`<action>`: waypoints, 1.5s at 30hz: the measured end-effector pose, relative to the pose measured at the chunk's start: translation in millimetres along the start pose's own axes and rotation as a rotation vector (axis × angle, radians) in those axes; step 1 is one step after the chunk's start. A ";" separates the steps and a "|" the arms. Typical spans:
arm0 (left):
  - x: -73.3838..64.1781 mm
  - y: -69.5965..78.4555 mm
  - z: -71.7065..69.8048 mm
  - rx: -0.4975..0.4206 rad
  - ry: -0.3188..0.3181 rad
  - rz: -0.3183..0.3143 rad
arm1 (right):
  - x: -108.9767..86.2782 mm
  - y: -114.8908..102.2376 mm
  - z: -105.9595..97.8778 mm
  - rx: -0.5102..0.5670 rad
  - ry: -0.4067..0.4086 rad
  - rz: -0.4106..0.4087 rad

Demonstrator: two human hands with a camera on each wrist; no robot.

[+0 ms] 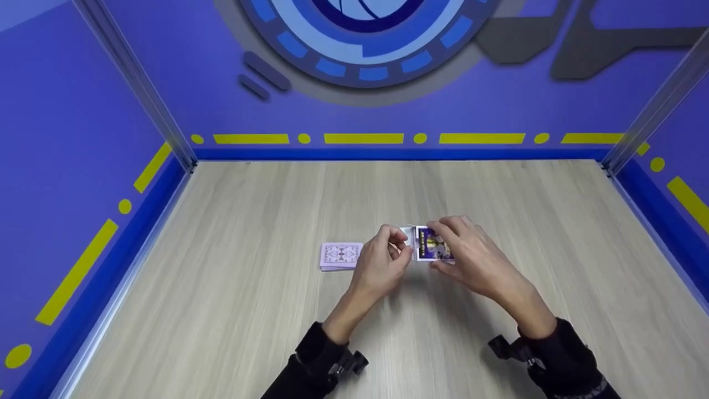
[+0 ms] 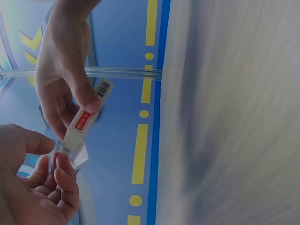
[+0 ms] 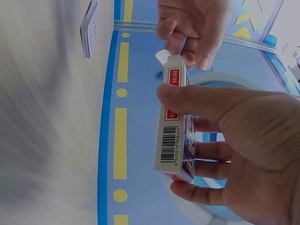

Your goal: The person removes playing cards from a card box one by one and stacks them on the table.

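My right hand (image 1: 471, 255) grips a small playing-card box (image 1: 433, 244) by its long edges, thumb on one side and fingers on the other. White sides, a red label and a barcode (image 3: 169, 145) show in the right wrist view; the broad face is dark and colourful. At the box's left end a white flap (image 2: 80, 157) stands open. My left hand (image 1: 382, 257) has its thumb and curled fingers close together at that end, pinching the flap's edge. Beside the left hand, a deck of cards (image 1: 340, 255) with a pale purple patterned back lies on the table, partly covered by the hand.
The wooden table (image 1: 249, 221) meets blue panels at the back and both sides, with yellow marks (image 1: 363, 138) along their lower parts. Metal posts (image 1: 138, 83) stand at the back corners. Black bands with small cameras (image 1: 346, 363) are on both wrists.
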State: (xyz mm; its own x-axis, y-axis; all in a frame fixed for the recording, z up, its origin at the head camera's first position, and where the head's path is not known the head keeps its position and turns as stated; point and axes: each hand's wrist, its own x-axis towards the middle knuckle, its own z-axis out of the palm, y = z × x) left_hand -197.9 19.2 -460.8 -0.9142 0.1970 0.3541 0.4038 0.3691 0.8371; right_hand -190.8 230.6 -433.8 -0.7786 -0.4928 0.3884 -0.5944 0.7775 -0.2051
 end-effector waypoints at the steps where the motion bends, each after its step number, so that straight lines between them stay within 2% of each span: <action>1: 0.3 -0.9 -0.2 0.011 -0.008 -0.020 | -0.3 -1.2 -0.2 0.000 0.004 -0.003; 5: 1.3 -5.0 -0.6 0.004 -0.047 -0.101 | -0.8 -5.1 -0.5 0.010 0.018 -0.019; 8: 1.9 -8.2 -0.6 -0.037 -0.063 -0.134 | -0.3 -6.8 0.2 0.016 0.027 -0.036; 15: 3.9 -12.0 -0.4 -0.083 -0.041 -0.125 | 0.3 -5.7 2.0 0.020 0.027 -0.046; 23: 5.2 -7.3 -8.0 -0.096 -0.018 -0.179 | 0.6 -0.5 3.4 0.024 -0.002 -0.001; 27: 7.5 -6.7 -15.1 -0.070 -0.021 -0.149 | 0.6 2.2 4.3 0.017 -0.012 0.005; 30: 9.8 -6.8 -21.4 -0.009 -0.034 -0.105 | 0.5 4.1 4.5 0.015 -0.014 0.008; 39: 9.6 -7.0 -33.3 0.314 -0.133 -0.032 | -0.1 5.9 4.6 0.024 -0.012 0.025; 41: 8.6 -8.1 -33.2 0.379 -0.151 0.005 | -0.1 5.5 4.9 0.029 -0.014 0.025; 45: 8.1 -10.4 -32.2 0.476 -0.152 0.128 | 0.4 5.2 4.9 0.032 -0.017 0.019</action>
State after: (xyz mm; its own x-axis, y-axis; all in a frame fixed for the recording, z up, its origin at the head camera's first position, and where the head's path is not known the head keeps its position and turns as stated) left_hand -210.6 -12.3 -453.2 -0.8555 0.3844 0.3468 0.5151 0.6989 0.4962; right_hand -195.2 232.5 -439.1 -0.7927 -0.4850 0.3693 -0.5858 0.7737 -0.2412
